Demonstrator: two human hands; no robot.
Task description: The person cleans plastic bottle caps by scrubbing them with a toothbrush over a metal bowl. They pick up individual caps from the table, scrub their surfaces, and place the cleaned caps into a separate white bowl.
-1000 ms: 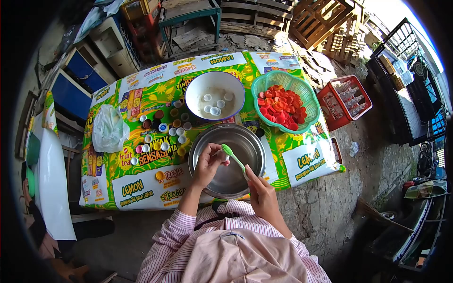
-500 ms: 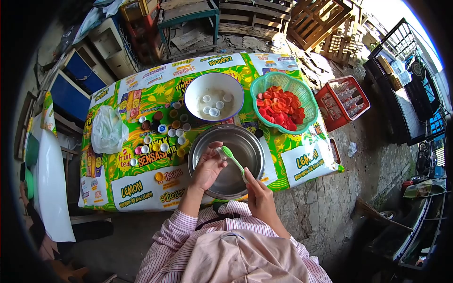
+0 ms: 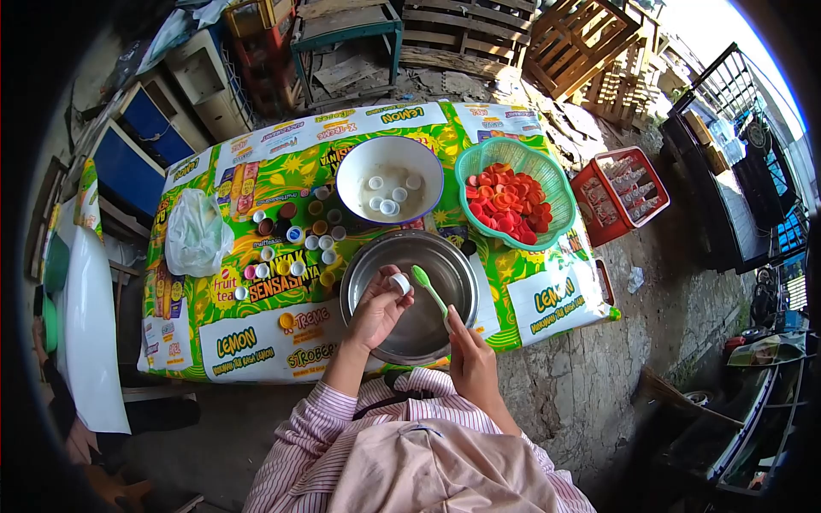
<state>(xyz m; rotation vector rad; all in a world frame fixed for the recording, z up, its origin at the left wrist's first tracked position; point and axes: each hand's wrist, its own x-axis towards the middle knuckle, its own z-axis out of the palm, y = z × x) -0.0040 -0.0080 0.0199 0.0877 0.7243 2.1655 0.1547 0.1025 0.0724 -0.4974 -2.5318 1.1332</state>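
Between the fingertips of my left hand (image 3: 376, 309) is a white bottle cap (image 3: 399, 283). My right hand (image 3: 469, 350) grips a green toothbrush (image 3: 430, 289) by its handle, its head just right of the cap and apart from it. Both hands are over a steel basin (image 3: 469, 286). Beyond it stands a white enamel bowl (image 3: 351, 175) with several white caps (image 3: 387, 207) in cloudy water. A green plastic basket (image 3: 560, 184) to the right holds many red caps (image 3: 509, 201). Loose caps (image 3: 296, 233) of mixed colours lie left of the basin.
A printed plastic cover (image 3: 244, 338) lies over the table. On its left is a white plastic bag (image 3: 197, 233). A red crate (image 3: 611, 218) with clear items stands off the table's right side. Wooden pallets (image 3: 581, 47) and a teal-framed table (image 3: 346, 26) are behind.
My left hand has turned the cap so its white side shows. The toothbrush head has come away to the right of the cap.
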